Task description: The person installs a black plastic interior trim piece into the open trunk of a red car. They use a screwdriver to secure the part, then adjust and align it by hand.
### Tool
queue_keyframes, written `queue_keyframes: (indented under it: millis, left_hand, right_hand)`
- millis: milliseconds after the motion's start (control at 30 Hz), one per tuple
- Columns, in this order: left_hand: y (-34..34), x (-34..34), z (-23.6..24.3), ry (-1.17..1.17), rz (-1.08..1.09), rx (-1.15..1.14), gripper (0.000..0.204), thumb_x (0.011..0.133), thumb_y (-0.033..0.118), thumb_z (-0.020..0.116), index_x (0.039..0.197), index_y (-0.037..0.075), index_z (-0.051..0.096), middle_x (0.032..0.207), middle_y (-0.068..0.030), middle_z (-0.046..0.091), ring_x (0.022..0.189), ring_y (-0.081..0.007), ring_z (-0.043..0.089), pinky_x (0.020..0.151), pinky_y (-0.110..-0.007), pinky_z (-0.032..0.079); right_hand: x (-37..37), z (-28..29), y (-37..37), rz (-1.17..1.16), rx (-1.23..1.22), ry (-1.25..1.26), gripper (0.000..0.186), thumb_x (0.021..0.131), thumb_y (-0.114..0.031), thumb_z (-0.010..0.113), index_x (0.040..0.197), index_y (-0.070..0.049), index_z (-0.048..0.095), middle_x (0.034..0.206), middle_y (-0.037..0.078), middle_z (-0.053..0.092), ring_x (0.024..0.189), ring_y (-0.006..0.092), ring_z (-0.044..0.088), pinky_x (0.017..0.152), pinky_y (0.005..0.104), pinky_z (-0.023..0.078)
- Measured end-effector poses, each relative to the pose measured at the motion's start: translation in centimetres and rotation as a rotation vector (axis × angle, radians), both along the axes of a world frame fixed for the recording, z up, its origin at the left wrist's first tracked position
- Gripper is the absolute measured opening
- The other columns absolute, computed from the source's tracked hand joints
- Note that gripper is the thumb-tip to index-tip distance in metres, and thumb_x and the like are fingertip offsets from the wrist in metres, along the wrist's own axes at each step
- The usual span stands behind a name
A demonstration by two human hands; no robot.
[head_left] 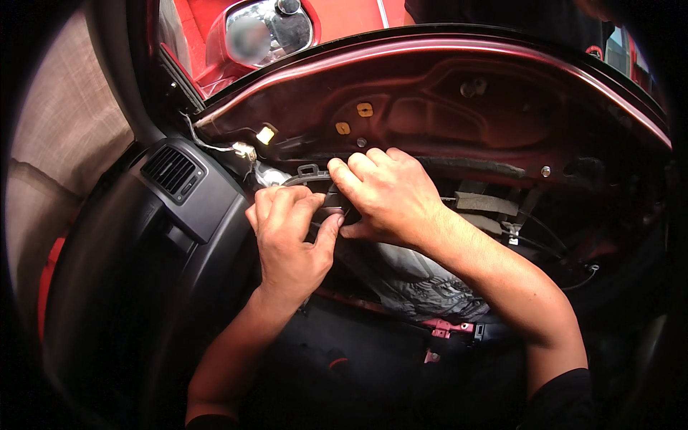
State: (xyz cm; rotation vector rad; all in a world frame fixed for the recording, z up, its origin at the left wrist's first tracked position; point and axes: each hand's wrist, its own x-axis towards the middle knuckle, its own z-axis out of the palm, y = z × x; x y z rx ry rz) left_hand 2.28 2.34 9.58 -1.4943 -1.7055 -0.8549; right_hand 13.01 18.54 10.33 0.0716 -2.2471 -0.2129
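In front of the bare dark red inner door (444, 107), my two hands meet on a black plastic trim piece (304, 180). It has a curved edge and a small square loop standing up from it. My left hand (285, 233) pinches its near side between thumb and bent fingers. From the right, my right hand (390, 188) grips over its other end, knuckles up, with the thumb underneath. The fingers cover most of the piece, so its full shape is hidden. A white connector on wires (245, 150) hangs just beyond my left hand.
At left is the dark dashboard end with an air vent (172, 172). A red side mirror (269, 32) shows outside the window. Crumpled grey sheeting (430, 283) lies below my right forearm, near a pink-red bracket (441, 330). Cables (541, 228) run along the door at right.
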Motion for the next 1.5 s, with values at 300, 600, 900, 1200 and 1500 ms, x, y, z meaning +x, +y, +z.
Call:
queue_keyframes:
  millis: [300,600,900,1200,1500]
  left_hand:
    - [-1.0,-0.7,3.0,-0.425,-0.082,-0.156,0.067,0.073,0.027,0.091,0.129,0.002,0.063,0.115,-0.0188,0.068,0.112,-0.0337,0.064,0.097,-0.041,0.051]
    - [-0.1,-0.2,3.5,-0.18,0.027,-0.039,0.05,0.078,0.01,0.083,0.124,0.003,0.066,0.116,-0.0137,0.068,0.117,-0.0275,0.06,0.105,-0.039,0.045]
    - [-2.3,-1.3,1.4,0.235,0.331,-0.293,0.026,0.084,0.022,0.078,0.097,0.001,0.068,0.098,-0.0139,0.063,0.103,-0.0363,0.054,0.095,-0.047,0.04]
    - [-0.7,0.7,-0.4,0.326,0.466,-0.239,0.031,0.093,0.026,0.072,0.092,-0.002,0.058,0.104,-0.0225,0.06,0.103,-0.0456,0.055,0.089,-0.051,0.044]
    - [-2.5,0.5,-1.7,0.249,0.451,-0.23,0.028,0.093,0.026,0.071,0.097,0.0,0.063,0.099,-0.0154,0.061,0.1,-0.0353,0.057,0.084,-0.045,0.043]
  right_hand:
    - [0.8,0.0,0.4,0.099,0.004,0.049,0.076,0.053,-0.043,0.088,0.114,-0.007,0.06,0.088,0.005,0.055,0.081,0.0245,0.057,0.071,0.0385,0.048]
    - [0.6,0.1,0.9,0.098,-0.049,0.035,0.074,0.055,-0.042,0.089,0.114,-0.008,0.06,0.09,0.005,0.057,0.082,0.0261,0.059,0.07,0.0398,0.05]
    - [-2.0,-1.2,1.5,0.137,-0.012,0.151,0.052,0.059,-0.042,0.086,0.09,-0.005,0.066,0.086,0.008,0.066,0.085,0.0266,0.066,0.068,0.0385,0.052]
    - [-2.9,-2.0,1.6,0.036,0.029,0.142,0.02,0.078,-0.025,0.066,0.08,-0.006,0.07,0.075,0.008,0.07,0.076,0.0258,0.068,0.059,0.0381,0.051]
    - [-1.1,-1.3,0.2,0.032,0.049,-0.055,0.067,0.053,-0.058,0.09,0.094,-0.008,0.072,0.094,0.008,0.073,0.094,0.0276,0.07,0.077,0.0378,0.056]
